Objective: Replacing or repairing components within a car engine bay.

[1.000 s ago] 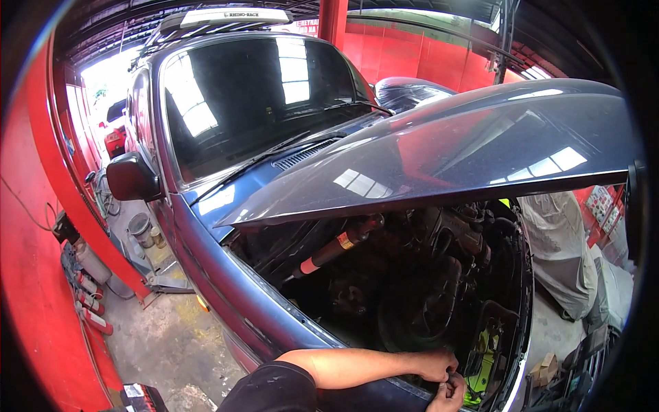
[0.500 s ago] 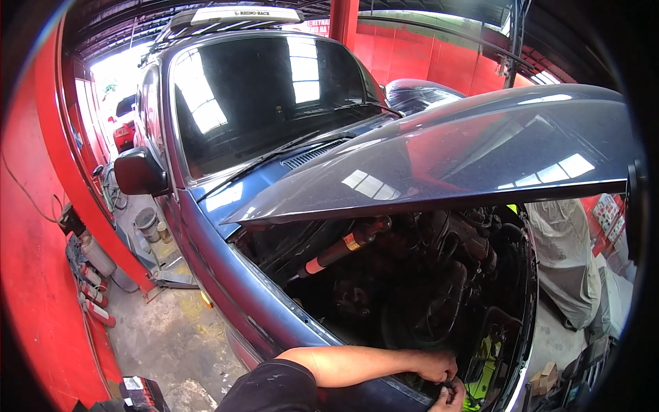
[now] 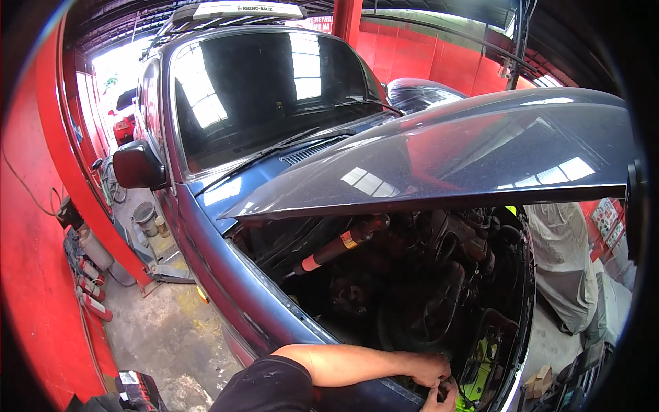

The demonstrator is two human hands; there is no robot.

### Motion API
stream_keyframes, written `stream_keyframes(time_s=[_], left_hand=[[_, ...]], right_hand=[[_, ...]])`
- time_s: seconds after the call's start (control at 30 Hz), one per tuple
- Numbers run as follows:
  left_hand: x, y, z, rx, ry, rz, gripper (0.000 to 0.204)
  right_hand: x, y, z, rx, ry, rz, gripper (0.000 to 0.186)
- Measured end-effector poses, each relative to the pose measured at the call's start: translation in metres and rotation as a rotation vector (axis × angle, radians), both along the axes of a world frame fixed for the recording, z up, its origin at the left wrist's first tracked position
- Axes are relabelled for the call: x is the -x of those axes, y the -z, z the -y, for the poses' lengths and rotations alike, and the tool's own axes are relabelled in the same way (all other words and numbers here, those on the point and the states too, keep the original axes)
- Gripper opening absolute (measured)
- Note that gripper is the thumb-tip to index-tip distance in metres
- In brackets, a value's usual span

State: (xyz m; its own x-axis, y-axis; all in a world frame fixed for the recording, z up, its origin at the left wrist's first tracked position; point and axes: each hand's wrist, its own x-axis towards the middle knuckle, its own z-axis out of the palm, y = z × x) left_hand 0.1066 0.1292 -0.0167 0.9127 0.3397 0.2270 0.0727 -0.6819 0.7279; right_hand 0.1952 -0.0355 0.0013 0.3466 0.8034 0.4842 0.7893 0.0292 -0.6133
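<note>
Red walls (image 3: 31,288) and a stained concrete floor (image 3: 158,326) form the setting, seen to the left of the grip; further red panels stand far beyond it. Dark blue car (image 3: 233,288) fills the middle, its near front corner directly beneath the grip. Its hood (image 3: 439,158), raised, spans the space beyond the hands, with the windshield (image 3: 254,96) farther off and to the left. Under the hood, the shadowed engine bay (image 3: 371,295) opens just beyond the grip. Grey sheeting (image 3: 559,268) drapes a bulky form to the right of the grip and beyond it. Within the bay, a tube (image 3: 329,255) with red and yellow markings slants away, left of and beyond the hands. Just right of the grip is a bright yellow-green part (image 3: 480,371).

At the bay's near edge, the left hand (image 3: 431,369), its forearm reaching across from the left, meets the right hand (image 3: 441,397), set just below it at the lower border. Fingers of both are bent and drawn close together at the tips; whether they pinch a small dark piece there, or how far they part, cannot be told.
</note>
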Motion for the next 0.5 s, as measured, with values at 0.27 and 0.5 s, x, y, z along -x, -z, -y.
stream_keyframes(time_s=[0.27,0.5], left_hand=[[-0.0030,0.0050,-0.0027,0.033,0.047,-0.033,0.019],[0.0014,-0.0004,0.0019,0.110,0.032,0.193,0.025]], right_hand=[[0.0056,-0.0104,0.0054,0.119,0.060,-0.208,0.035],[0.0059,-0.0045,0.0055,-0.023,0.089,-0.190,0.039]])
